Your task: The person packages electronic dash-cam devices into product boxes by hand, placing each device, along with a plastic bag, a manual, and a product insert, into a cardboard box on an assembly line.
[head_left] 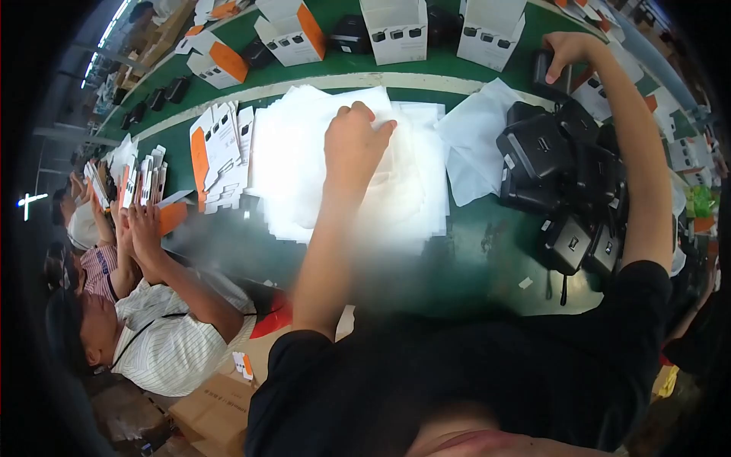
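Note:
My left hand [356,141] rests on a broad stack of thin white sheets [297,175] in the middle of the table. Its fingers are bent and the thumb stands apart from them; I see nothing between them. At the far right, my right hand [569,52] grips a black box-shaped device [542,76], with the thumb over its near side. Below that hand lies a heap of similar black devices [539,148], some with wrist straps. One loose white sheet [476,141] lies between the stack and the heap.
Opened white-and-orange cartons [396,34] stand along a green raised shelf [335,68] at the back, with black devices between them. Flat folded cartons [222,152] lie left of the sheets. A co-worker [171,335] sits at the left, hands at more cartons. A brown cardboard box [213,411] is below.

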Demonstrator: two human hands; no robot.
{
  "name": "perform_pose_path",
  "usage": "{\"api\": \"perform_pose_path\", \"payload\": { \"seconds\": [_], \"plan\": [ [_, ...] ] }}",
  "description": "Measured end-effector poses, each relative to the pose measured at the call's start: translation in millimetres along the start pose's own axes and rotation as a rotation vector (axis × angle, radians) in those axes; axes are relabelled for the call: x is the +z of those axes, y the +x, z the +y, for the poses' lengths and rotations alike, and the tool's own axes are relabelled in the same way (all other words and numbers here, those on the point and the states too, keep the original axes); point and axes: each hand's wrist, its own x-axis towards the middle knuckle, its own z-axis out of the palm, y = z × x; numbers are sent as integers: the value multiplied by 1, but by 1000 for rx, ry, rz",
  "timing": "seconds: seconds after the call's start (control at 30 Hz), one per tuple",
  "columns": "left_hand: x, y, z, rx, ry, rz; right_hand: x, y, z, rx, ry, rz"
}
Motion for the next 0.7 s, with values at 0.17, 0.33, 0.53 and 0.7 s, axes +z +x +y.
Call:
{"api": "perform_pose_path", "payload": {
  "seconds": [0.17, 0.33, 0.53, 0.7],
  "plan": [
    [10, -6, -5, 9, -142, -26, 12, -66, 12, -150, 77, 680],
    [-2, -10, -10, -16, -387, 43, 59, -163, -70, -353, 555, 1022],
    [-1, -9, -11, -25, -656, -71, 130, -196, -171, -514, 1334, 1021],
    [-5, -13, 6, -12, -856, -68, 173, -167, -228, -548, 2194, 872]
  ]
}}
